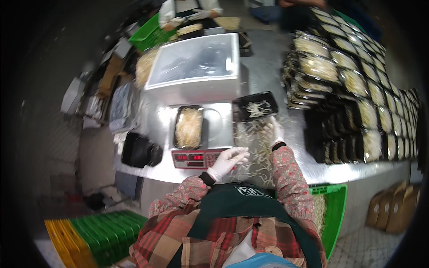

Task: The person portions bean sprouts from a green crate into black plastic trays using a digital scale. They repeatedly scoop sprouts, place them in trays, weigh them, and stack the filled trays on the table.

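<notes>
My left hand [228, 162], in a white glove, hovers at the right front corner of a digital scale [219, 132]. Its fingers are half bent, with nothing visible in them. On the scale's steel plate lies a black tray of bean sprouts [189, 129], apparently under clear film. My right hand [274, 130], also gloved, is by the near edge of a second black tray [246, 104], which holds a few bean sprouts [258, 109]. What its fingers touch is unclear. Loose bean sprouts [263, 152] are strewn over the steel table [301, 150] between my hands.
Behind the scale stands a white foam box [194, 90]. Stacked packed trays [355, 83] fill the right side. Empty black trays [137, 150] lie left. A green crate [336, 214] with sprouts sits beside me at lower right. Across the table, a person's gloved hands [201, 14] work.
</notes>
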`<action>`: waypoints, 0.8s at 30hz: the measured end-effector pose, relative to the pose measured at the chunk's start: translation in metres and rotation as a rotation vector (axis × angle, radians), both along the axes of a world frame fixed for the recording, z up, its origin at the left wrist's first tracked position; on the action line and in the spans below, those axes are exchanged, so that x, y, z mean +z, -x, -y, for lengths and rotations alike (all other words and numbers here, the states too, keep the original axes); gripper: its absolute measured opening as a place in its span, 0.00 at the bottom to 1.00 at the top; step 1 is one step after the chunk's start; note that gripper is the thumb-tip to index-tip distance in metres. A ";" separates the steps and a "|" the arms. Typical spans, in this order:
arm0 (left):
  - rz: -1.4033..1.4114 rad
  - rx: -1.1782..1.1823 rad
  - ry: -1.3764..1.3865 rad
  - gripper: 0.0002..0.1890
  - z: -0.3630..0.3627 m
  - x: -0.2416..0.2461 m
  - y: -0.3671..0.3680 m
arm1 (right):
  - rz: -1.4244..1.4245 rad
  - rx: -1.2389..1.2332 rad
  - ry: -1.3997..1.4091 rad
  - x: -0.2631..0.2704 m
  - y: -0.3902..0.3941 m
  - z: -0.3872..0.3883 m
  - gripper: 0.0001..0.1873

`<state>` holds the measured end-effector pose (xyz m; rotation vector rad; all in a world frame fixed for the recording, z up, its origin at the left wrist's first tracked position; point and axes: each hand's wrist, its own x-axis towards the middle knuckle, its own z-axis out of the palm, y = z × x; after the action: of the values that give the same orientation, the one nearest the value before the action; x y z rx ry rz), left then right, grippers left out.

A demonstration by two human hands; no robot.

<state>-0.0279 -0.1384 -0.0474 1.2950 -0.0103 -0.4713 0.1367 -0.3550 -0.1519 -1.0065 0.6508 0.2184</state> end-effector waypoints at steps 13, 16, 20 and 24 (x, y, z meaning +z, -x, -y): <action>0.117 0.731 -0.581 0.23 -0.179 0.023 0.015 | 0.408 0.633 0.400 0.077 0.034 -0.201 0.22; 0.210 0.878 -0.584 0.19 -0.170 -0.036 0.009 | 0.673 0.589 0.689 0.065 -0.026 -0.219 0.30; 0.023 0.955 -0.274 0.15 -0.162 -0.038 0.022 | 0.489 0.950 0.451 0.070 -0.052 -0.246 0.15; -0.005 0.871 -0.114 0.14 -0.168 -0.027 0.028 | 0.360 0.870 0.244 0.048 -0.058 -0.244 0.06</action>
<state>-0.0556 0.0300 -0.0749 1.2748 0.5701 0.2766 0.1949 -0.1113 -0.1042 -1.4805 -0.1280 0.7093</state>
